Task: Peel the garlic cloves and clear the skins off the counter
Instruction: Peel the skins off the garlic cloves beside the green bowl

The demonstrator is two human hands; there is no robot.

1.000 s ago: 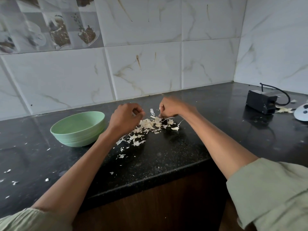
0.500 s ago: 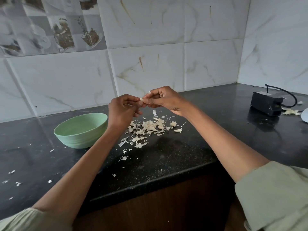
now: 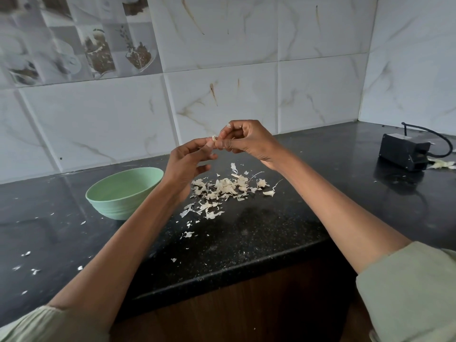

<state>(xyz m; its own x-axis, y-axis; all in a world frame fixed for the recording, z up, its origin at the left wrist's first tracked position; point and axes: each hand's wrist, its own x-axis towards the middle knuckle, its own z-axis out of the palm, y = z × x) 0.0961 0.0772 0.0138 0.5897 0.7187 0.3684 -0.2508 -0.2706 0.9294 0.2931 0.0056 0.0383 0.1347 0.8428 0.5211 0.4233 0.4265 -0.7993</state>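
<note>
Black speckled worktop [image 3: 259, 233], tiled wall behind, front edge running across lower frame. Pale green bowl [image 3: 123, 191] toward left of worktop, interior not readable from this angle. Black box with cable [image 3: 404, 151] near right rear corner, a few pale scraps beside it. Heap of garlic skins [image 3: 222, 191] mid-worktop, just right of bowl, thinning into loose flakes toward front edge; more flakes scattered at far left. Whether unpeeled cloves lie mixed in the heap: cannot tell.

Step in hand, by judgement: peeling, not yet clearing. Both hands raised above the heap, meeting at the fingertips.

Left hand [image 3: 185, 166]: thumb and forefinger pinched on a small garlic clove [image 3: 213, 139], remaining fingers loosely curled below. Right hand [image 3: 244, 141]: fingers curled, tips pinching the same clove from the other side, apparently at a lifted edge of skin. Clove held clear of worktop, directly over rear of heap.

Next move likely calls for: pulling the skin free with the right fingertips while the left keeps the clove steady, dropping skin onto heap, placing clove probably in bowl. Sweeping of skins remains undone.
</note>
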